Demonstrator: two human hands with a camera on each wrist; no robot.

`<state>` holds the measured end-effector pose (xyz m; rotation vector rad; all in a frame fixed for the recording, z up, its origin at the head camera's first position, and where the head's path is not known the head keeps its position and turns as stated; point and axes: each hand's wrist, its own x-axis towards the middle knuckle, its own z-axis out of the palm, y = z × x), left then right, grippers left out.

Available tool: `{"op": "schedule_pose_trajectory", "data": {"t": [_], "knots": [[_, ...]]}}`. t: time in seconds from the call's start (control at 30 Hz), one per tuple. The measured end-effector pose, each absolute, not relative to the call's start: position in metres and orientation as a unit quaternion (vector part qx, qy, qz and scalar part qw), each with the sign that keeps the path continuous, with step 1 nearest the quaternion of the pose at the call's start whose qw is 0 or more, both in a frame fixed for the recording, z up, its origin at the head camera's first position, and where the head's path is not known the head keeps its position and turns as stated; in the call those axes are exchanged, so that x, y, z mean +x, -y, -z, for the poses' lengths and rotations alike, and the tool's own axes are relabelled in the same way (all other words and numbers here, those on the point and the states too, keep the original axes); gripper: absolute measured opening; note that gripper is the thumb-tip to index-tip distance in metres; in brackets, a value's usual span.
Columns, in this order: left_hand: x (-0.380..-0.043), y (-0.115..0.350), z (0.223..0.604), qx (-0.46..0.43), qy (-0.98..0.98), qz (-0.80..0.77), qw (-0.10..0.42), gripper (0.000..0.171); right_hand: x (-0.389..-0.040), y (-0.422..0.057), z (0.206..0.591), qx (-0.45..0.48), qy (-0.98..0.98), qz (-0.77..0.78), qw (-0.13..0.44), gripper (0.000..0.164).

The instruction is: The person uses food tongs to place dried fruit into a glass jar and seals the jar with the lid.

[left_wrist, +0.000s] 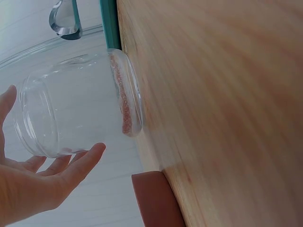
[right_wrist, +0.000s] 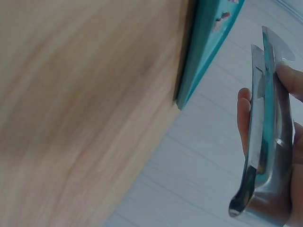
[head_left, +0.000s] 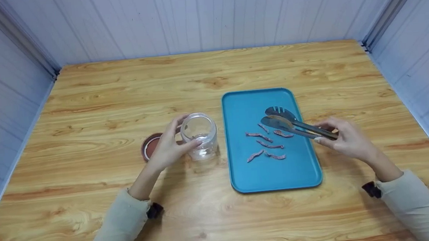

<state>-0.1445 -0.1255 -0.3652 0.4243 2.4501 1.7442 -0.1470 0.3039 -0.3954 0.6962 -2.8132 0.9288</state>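
My left hand [head_left: 170, 147] grips a clear jar [head_left: 206, 147] around its upper part; the jar stands open-mouthed beside the tray. In the left wrist view, the thumb and fingers hold the jar [left_wrist: 85, 104] from opposite sides near its rim. A reddish-brown band shows at its base. My right hand [head_left: 348, 139] holds metal tongs [head_left: 277, 123] by the handle end. Their two heads are spread apart over several thin reddish strips [head_left: 270, 144], which lie scattered on the blue tray [head_left: 275, 177]. The right wrist view shows the tongs [right_wrist: 279, 142] between thumb and fingers.
Left of the jar, partly hidden by the left hand, lies a reddish-brown lid [head_left: 151, 145] with a pale inner ring. The wood-grain table [head_left: 209, 231] is bounded by pale panelled walls [head_left: 204, 15] at the back and sides.
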Motion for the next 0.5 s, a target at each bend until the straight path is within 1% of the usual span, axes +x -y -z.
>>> {"op": "schedule_pose_trajectory", "data": {"t": [0.13,0.4,0.5], "knots": [[-0.145,0.125,0.365,0.139,-0.806,-0.572,0.052,0.069,-0.147,-0.303,0.401,0.232,0.924,-0.301,0.049,0.027],[-0.144,0.125,0.364,0.136,-0.808,-0.571,0.053,0.069,-0.148,-0.299,0.406,0.204,0.934,-0.294,0.017,0.026],[-0.144,0.125,0.364,0.136,-0.806,-0.574,0.055,0.069,-0.148,-0.298,0.407,0.197,0.936,-0.292,0.014,0.026]]}}
